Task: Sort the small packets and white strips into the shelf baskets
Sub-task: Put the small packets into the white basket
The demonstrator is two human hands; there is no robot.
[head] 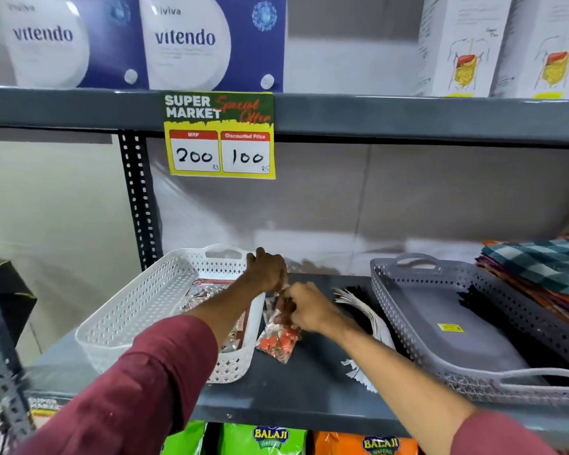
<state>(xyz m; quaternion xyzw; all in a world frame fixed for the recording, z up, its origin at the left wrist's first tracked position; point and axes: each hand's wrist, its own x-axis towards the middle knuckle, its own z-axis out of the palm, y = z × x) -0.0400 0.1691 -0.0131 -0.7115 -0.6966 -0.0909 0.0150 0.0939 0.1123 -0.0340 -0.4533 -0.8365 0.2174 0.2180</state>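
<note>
A white perforated basket (138, 303) stands on the dark shelf at the left, with several small clear packets (207, 292) inside. My left hand (266, 269) reaches over its right rim, fingers curled down; what it grips is hidden. My right hand (304, 307) is shut on the top of a clear packet with red and white pieces (278, 343), which hangs between the two baskets. White strips (362, 310) lie fanned on the shelf behind my right wrist. A grey perforated basket (473, 343) stands at the right with a yellow sticker on its floor and something dark in its far corner.
Folded checked cloths (539, 267) are stacked at the far right of the shelf. A price sign (219, 134) hangs from the upper shelf edge. Boxes stand on the shelf above; wafer bags (270, 438) fill the shelf below. A slotted metal upright (138, 198) rises at left.
</note>
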